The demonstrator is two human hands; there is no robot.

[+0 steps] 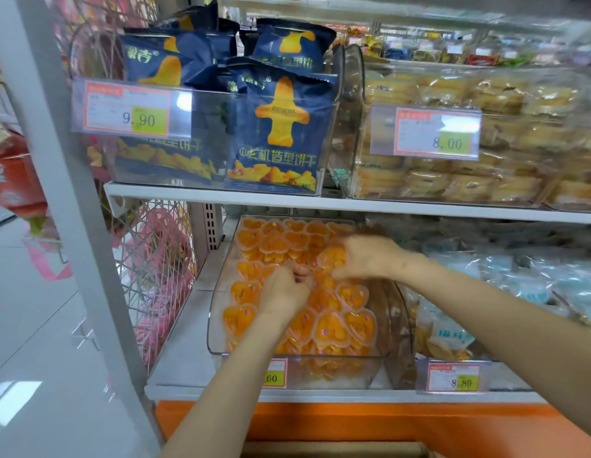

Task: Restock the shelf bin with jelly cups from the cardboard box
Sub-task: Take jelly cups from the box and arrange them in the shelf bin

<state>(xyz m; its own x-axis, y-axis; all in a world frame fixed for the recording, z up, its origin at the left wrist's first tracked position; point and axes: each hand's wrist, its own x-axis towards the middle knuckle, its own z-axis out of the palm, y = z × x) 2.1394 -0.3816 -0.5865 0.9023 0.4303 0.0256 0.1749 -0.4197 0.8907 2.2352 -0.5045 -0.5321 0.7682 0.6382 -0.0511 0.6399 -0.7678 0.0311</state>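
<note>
A clear plastic shelf bin (pixel 218 312) on the lower shelf is filled with several heart-shaped orange jelly cups (pixel 330 332). Both of my hands are inside it. My left hand (pixel 284 292) lies with curled fingers on the cups in the middle of the bin, and whether it holds one is hidden. My right hand (pixel 367 256) reaches in from the right and grips a jelly cup (pixel 334 259) at its fingertips. A strip of the cardboard box (pixel 334 450) shows at the bottom edge, below the shelf.
The shelf above (pixel 320 201) overhangs the bin and carries a bin of navy biscuit bags (pixel 274 127) and a bin of wrapped cakes (pixel 452 133). Packaged snacks (pixel 532 285) lie right of the bin. A grey upright post (pixel 72 193) and wire rack (pixel 155 269) stand left.
</note>
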